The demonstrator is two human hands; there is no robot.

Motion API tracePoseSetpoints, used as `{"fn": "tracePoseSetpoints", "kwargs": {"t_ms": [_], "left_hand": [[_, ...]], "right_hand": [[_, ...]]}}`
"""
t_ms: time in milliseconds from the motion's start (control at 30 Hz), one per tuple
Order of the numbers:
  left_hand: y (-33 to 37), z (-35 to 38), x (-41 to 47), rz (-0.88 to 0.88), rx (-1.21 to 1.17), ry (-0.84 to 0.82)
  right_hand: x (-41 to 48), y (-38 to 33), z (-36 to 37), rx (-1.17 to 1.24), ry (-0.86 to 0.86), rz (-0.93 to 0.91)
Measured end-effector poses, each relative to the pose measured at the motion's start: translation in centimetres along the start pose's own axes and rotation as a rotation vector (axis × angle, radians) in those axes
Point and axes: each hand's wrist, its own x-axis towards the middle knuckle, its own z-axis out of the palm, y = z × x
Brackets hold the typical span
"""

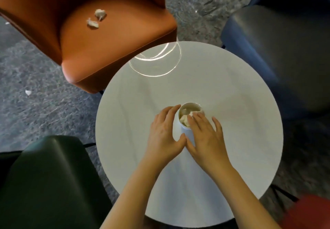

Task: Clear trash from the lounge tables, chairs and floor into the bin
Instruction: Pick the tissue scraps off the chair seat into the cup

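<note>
Left hand (165,130) wraps the paper cup (189,106); right hand (205,136), fingers spread, presses tissue (184,119) in. We fear hard pushing tips it.

No readable text, labels or signs.

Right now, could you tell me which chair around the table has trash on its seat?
The orange chair: two crumpled tissues lie on its seat, while the green chair and the dark blue chair show none.
</note>
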Motion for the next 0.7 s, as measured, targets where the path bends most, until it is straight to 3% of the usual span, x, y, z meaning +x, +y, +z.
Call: {"fn": "tracePoseSetpoints", "kwargs": {"t_ms": [267,400,700], "left_hand": [[-2.4,0.3,3.9,0.176,-0.022,-0.295],[-2.7,0.3,5.6,0.236,-0.091,-0.356],[1.9,1.4,7.9,0.384,-0.173,-0.426]], "right_hand": [[2.7,-1.4,0.3,-0.029,-0.089,0.122],[2.8,-1.6,0.4,0.010,-0.046,0.124],[-2.2,-0.5,-2.2,0.186,0.577,0.189]]}}
